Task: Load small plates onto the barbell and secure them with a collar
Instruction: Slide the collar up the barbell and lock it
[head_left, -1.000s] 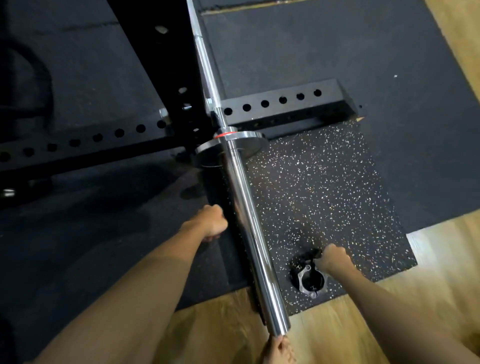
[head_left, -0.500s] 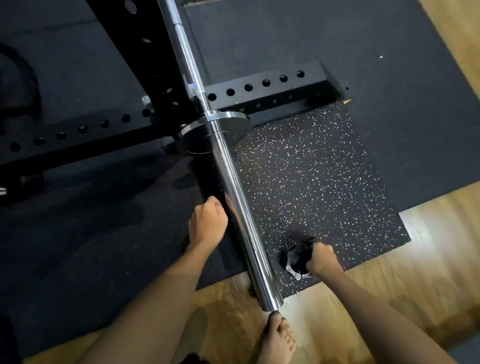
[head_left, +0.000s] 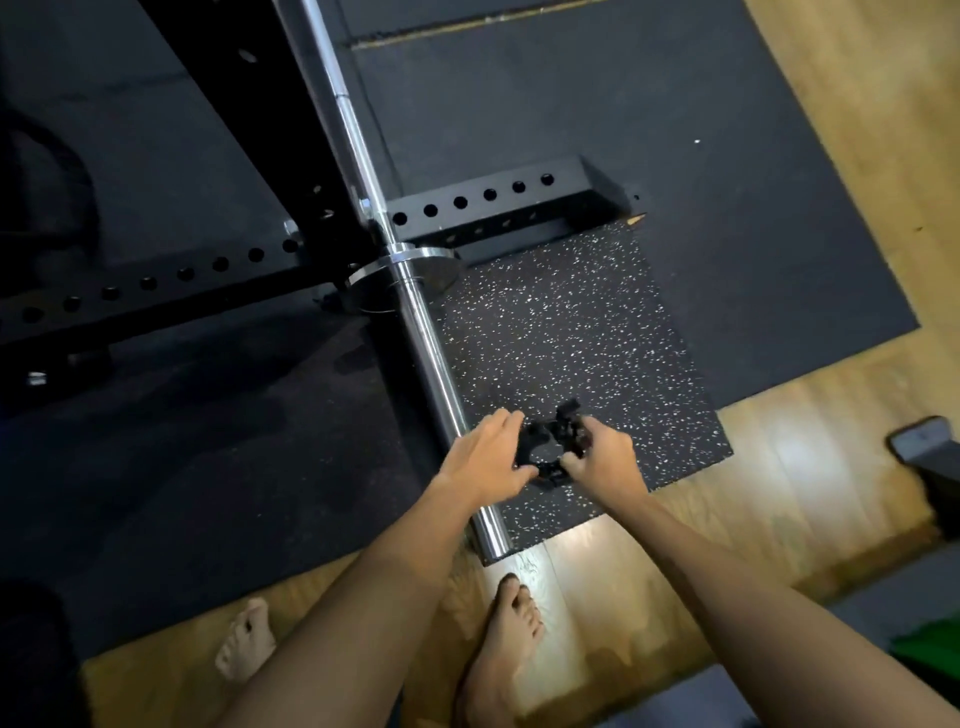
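Now the Collar, With the Sleeve Still Bare

Right now I have the black clamp collar (head_left: 551, 451) up off the floor and held between both hands, just to the right of the barbell sleeve (head_left: 434, 364) and above the speckled rubber mat (head_left: 571, 332). My left hand (head_left: 485, 457) reaches over the sleeve, fingers curled round the collar's left rim with the thumb under it. My right hand (head_left: 602, 460) pinches the opposite side, where the lever appears to stick up; I cannot tell whether the latch is open or closed, since the collar is dark and a little blurred.

The barbell (head_left: 358, 171) sits across the black rack (head_left: 493, 208), its chrome sleeve running down toward my bare feet (head_left: 501, 639). From the shoulder flange (head_left: 402, 270) to the end cap the sleeve looks empty: I see no small plates on it, and none anywhere in view. So I judge the job to be at an early stage, with the collar being handled or readied while the loading itself is not yet done.

What comes next, as I read it, is to get the latch fully open so the ring will pass freely, then line its bore up with the sleeve end near my right foot. If plates are meant to go on first, the collar has to wait, and they should seat against the flange before it clamps.
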